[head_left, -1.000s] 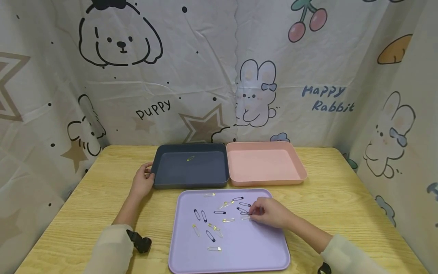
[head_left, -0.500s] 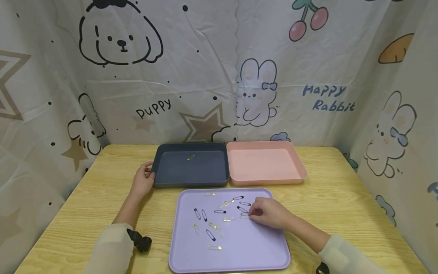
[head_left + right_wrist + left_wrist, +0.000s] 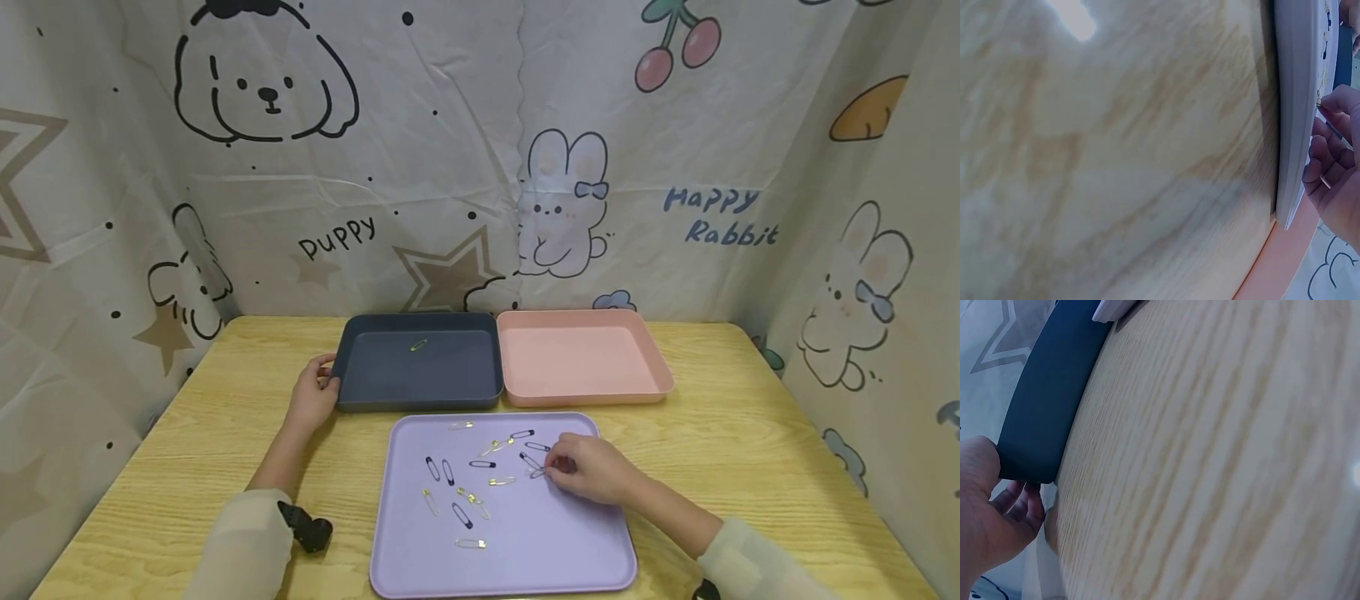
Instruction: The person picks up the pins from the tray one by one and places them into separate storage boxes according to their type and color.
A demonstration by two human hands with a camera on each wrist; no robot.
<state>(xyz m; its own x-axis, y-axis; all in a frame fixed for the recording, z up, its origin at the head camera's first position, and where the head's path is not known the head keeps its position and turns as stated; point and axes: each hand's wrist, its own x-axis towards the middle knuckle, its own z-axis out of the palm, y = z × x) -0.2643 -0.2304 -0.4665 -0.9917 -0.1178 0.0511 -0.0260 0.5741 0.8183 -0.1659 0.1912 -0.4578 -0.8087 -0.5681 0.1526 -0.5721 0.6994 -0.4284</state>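
My left hand (image 3: 313,397) grips the left wall of a dark blue tray (image 3: 420,379), its thumb and fingers around the corner in the left wrist view. One gold safety pin (image 3: 417,345) lies in that tray. Over the right part of a lilac tray (image 3: 540,546), my right hand (image 3: 592,468) pinches a safety pin between thumb and forefinger; the fingers hide most of it. A gold glint shows at the fingertips in the right wrist view. Close by lie black safety pins (image 3: 537,447). More black and gold pins, among them a gold pin (image 3: 471,543), are scattered leftward.
A pink tray (image 3: 585,358) stands against the dark blue tray's right side, behind the lilac one. All sit on a wooden table (image 3: 720,417). Printed curtains (image 3: 450,167) enclose the back and sides.
My right fingers have shifted slightly at the pins, and the pale pin beside their tips has mostly gone from sight. My left hand stays on the dark blue tray.
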